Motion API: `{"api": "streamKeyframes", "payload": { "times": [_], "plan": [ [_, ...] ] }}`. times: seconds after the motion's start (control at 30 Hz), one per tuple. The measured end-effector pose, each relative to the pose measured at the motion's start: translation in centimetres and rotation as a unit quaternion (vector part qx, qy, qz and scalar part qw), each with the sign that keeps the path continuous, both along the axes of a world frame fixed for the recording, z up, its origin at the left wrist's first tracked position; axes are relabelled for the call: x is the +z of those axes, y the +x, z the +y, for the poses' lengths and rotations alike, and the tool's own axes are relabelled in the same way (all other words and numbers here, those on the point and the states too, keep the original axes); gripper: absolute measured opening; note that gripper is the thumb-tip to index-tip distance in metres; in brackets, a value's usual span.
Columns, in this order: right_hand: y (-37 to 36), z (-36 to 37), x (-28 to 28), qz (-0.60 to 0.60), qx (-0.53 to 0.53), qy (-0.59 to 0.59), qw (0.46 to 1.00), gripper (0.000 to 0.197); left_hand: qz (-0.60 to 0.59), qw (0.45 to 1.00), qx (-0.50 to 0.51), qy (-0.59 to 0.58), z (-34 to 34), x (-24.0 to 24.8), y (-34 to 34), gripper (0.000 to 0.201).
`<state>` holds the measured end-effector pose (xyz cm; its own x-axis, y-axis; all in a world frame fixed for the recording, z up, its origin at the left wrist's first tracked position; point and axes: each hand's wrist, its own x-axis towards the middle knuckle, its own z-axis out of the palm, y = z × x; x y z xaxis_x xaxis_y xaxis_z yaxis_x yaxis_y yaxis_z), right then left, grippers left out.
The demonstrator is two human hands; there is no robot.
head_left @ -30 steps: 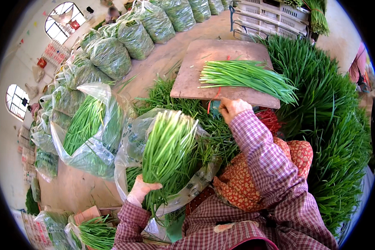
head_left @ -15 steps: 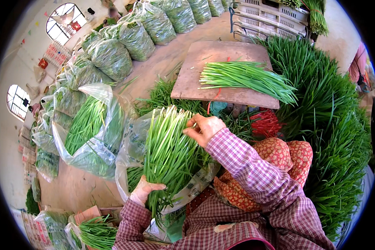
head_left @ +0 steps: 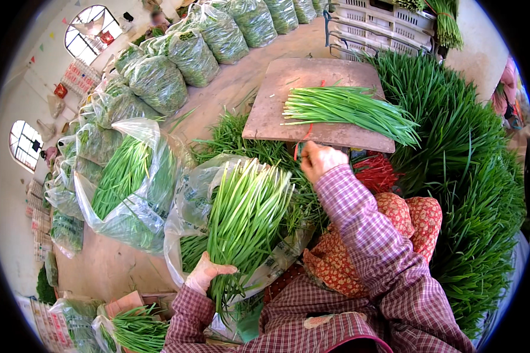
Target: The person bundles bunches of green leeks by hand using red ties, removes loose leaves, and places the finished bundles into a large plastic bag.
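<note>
My left hand grips the lower, leafy part of a large bunch of garlic chives, its pale cut ends pointing away from me. The bunch leans over an open clear plastic bag with more greens inside. My right hand is at the near edge of a wooden board, fingers curled together; whatever they pinch is hidden. Just left of those fingers, a red tie hangs over the board's edge. It runs beneath a smaller bunch of chives lying across the board.
A heap of red ties lies below the board. Piled loose chives fill the right side. Another open bag of chives stands at left, with stuffed bags lined up behind. Plastic crates are stacked at the back.
My right hand has left the cut ends of the held bunch and moved right and away to the board's edge, its fingers now curled. The bunch has tipped slightly right.
</note>
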<state>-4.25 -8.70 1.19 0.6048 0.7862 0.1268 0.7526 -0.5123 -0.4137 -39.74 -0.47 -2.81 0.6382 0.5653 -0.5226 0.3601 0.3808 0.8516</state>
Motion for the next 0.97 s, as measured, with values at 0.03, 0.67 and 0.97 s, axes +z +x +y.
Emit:
{"api": "streamKeyframes", "payload": {
  "times": [0.03, 0.67, 0.97],
  "plan": [
    [0.8, -0.4, 0.2, 0.008, -0.016, -0.040, 0.999, 0.018, -0.002, 1.000, 0.005, 0.005, 0.0, -0.3, -0.3, 0.058],
    [-3.7, 0.5, -2.4, 0.091, 0.143, 0.174, 0.970, 0.022, -0.029, 0.999, -0.019, -0.012, -1.2, 1.8, 1.6, 0.068],
    [-3.7, -0.7, 0.0, 0.130, 0.137, 0.054, 0.980, 0.030, -0.024, 0.999, -0.041, -0.015, -0.9, 1.9, 1.4, 0.069]
  ]
}}
